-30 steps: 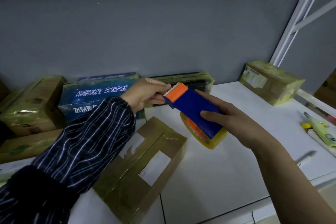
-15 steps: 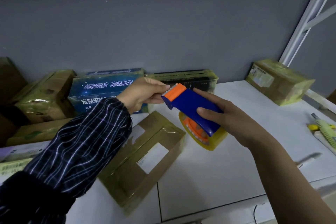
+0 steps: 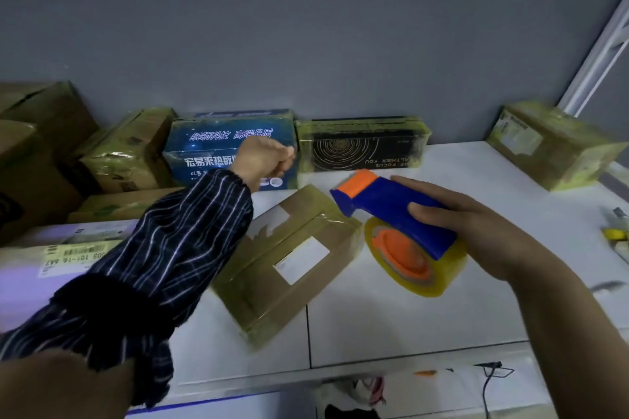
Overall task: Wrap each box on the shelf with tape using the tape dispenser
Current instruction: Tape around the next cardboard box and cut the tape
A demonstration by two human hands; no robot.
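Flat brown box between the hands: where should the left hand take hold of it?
Grip the brown box across its narrow width at the near end, probably from above: it lies flat and diagonal, and the tape dispenser in the right hand crowds its far end.

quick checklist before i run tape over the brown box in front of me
1. Grip on the tape dispenser: ok, the right hand wraps its blue body.
2. Tape roll seated with tape left: ok.
3. Free tape end held by the left hand: cannot tell. The fingers are curled, but no strip shows.
4. Brown box lying flat on the shelf: ok.
5. Box top free for the tape: ok, only labels on it.
6. Orange cutter end facing the left hand: ok.
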